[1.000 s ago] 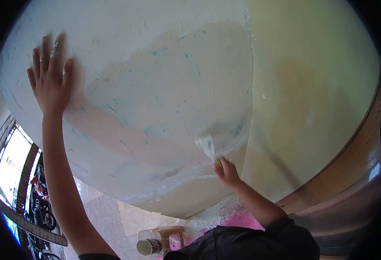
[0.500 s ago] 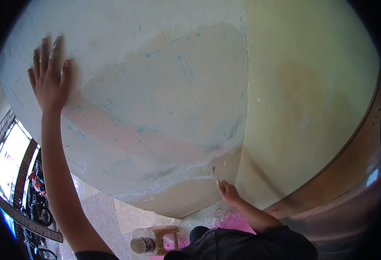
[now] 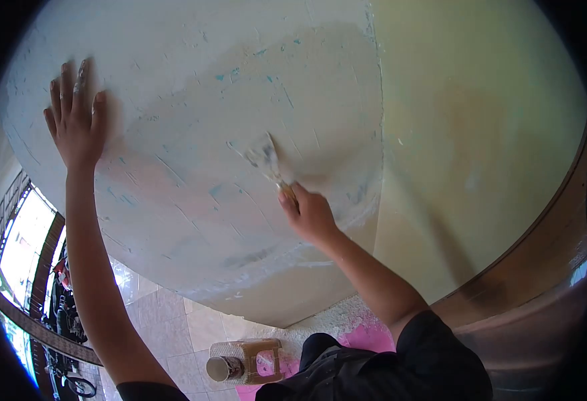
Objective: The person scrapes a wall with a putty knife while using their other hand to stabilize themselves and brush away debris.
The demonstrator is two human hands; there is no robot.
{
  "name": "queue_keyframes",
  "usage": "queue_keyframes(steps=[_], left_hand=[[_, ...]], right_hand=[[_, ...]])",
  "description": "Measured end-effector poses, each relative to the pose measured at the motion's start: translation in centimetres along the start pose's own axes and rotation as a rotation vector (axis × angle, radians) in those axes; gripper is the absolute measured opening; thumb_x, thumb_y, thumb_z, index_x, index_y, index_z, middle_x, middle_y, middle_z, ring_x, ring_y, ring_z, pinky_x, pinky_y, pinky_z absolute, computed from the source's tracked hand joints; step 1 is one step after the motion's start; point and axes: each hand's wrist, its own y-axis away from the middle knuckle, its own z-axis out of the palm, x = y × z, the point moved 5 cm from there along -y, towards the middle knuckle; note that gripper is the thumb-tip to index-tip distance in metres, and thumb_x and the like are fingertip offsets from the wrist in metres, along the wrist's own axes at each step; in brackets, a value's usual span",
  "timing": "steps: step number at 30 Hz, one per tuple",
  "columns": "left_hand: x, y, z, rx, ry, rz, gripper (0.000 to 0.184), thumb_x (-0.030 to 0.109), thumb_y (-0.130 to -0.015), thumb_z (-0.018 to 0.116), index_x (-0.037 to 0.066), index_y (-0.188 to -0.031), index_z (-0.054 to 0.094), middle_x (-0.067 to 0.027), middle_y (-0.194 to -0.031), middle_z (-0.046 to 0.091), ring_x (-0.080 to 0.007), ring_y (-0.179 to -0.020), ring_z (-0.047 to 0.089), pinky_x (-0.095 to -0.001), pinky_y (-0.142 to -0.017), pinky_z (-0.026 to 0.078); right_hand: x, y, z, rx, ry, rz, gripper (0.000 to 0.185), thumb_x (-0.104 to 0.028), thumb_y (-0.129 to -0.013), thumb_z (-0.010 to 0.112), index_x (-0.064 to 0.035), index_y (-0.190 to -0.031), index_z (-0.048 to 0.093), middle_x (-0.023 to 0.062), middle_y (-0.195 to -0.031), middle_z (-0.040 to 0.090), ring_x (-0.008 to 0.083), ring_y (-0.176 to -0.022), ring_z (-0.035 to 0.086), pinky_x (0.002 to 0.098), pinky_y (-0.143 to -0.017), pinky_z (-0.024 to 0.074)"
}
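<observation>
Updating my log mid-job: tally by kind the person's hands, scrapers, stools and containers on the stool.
Left hand and right hand: 2
Scraper: 1
Stool: 1
Container: 1
Total: 5

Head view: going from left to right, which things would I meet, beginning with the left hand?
Left hand, cylindrical container, putty knife blade, right hand, yellowish wall section.
</observation>
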Motion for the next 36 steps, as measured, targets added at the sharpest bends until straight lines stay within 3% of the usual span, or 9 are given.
queue_keyframes(steps=[4,8,15,22,26,29,32,34,36], left_hand=[[0.1,-0.1,0.0,-0.033,-0.019,-0.013,0.056,0.06,-0.095,0.031,0.038,-0.146,0.034,0.0041,-0.156,0.025,-0.0229,-0.146,0.02,-0.0527,-0.118,0.013],[-0.2,0.0,0.1,-0.022,-0.014,-0.002,0.057,0.061,-0.094,0.031,0.038,-0.146,0.033,0.0043,-0.157,0.025,-0.0232,-0.146,0.019,-0.0534,-0.118,0.013],[-0.3,0.1,-0.2,-0.036,0.02,0.011,0.057,0.06,-0.096,0.029,0.036,-0.147,0.033,0.0035,-0.157,0.023,-0.0236,-0.146,0.017,-0.0556,-0.117,0.011],[-0.5,0.3,-0.1,-0.093,-0.011,0.011,0.056,0.058,-0.097,0.029,0.035,-0.147,0.034,0.0021,-0.157,0.024,-0.025,-0.146,0.016,-0.0567,-0.117,0.01],[-0.4,0.4,0.0,-0.086,0.005,0.004,0.055,0.058,-0.097,0.03,0.036,-0.147,0.034,0.0019,-0.157,0.024,-0.0247,-0.146,0.017,-0.057,-0.116,0.011],[-0.4,0.3,-0.3,-0.081,-0.008,-0.002,0.054,0.059,-0.097,0.031,0.037,-0.147,0.034,0.0023,-0.157,0.025,-0.0246,-0.146,0.018,-0.0565,-0.116,0.011],[-0.3,0.4,-0.3,-0.045,0.029,-0.001,0.054,0.059,-0.096,0.031,0.039,-0.146,0.034,0.0028,-0.157,0.025,-0.0244,-0.146,0.018,-0.0558,-0.117,0.012],[-0.2,0.2,-0.2,-0.034,0.015,-0.004,0.054,0.06,-0.096,0.031,0.04,-0.146,0.033,0.0034,-0.157,0.025,-0.0241,-0.146,0.019,-0.0552,-0.117,0.012],[-0.4,0.6,-0.1,-0.048,0.006,-0.002,0.054,0.06,-0.096,0.031,0.04,-0.146,0.033,0.0039,-0.157,0.025,-0.0238,-0.146,0.019,-0.0546,-0.117,0.013]], right_hand=[[10.7,12.7,5.1,-0.159,0.035,0.247,0.031,-0.037,-0.097,0.049,-0.0071,-0.092,0.054,0.0179,-0.064,0.059,0.0401,-0.062,0.06,0.0503,-0.056,0.0463],[16.5,23.8,4.7,-0.326,0.067,0.283,0.032,-0.041,-0.095,0.052,-0.0088,-0.093,0.055,0.0145,-0.067,0.062,0.0387,-0.066,0.063,0.0493,-0.06,0.0488],[9.3,8.2,-3.0,-0.038,-0.041,0.089,0.034,-0.038,-0.094,0.054,-0.0053,-0.085,0.054,0.0124,-0.059,0.055,0.0336,-0.057,0.06,0.0414,-0.053,0.0444],[-3.3,-2.5,-3.9,-0.021,-0.101,-0.05,0.034,-0.037,-0.097,0.049,-0.0037,-0.095,0.054,0.0175,-0.064,0.059,0.0395,-0.063,0.061,0.0468,-0.057,0.0462],[0.7,0.7,1.3,-0.17,0.093,0.101,0.038,-0.039,-0.098,0.044,-0.0034,-0.103,0.054,0.0195,-0.071,0.064,0.0414,-0.069,0.062,0.0518,-0.062,0.0484],[10.5,11.9,6.7,-0.393,0.124,0.346,0.042,-0.044,-0.1,0.037,-0.004,-0.102,0.052,0.0215,-0.076,0.063,0.0433,-0.074,0.061,0.0537,-0.068,0.0477],[17.8,26.1,9.3,-0.513,-0.028,0.32,0.041,-0.043,-0.099,0.04,-0.0044,-0.1,0.051,0.0208,-0.079,0.062,0.0451,-0.076,0.06,0.0536,-0.069,0.0465],[17.1,26.4,8.7,-0.592,0.009,0.349,0.039,-0.042,-0.099,0.042,-0.0044,-0.099,0.051,0.0206,-0.078,0.062,0.0448,-0.076,0.06,0.0532,-0.068,0.0463],[14.5,24.3,8.0,-0.486,-0.032,0.246,0.036,-0.039,-0.098,0.045,-0.0044,-0.095,0.052,0.02,-0.076,0.061,0.0433,-0.074,0.06,0.0517,-0.065,0.046]])
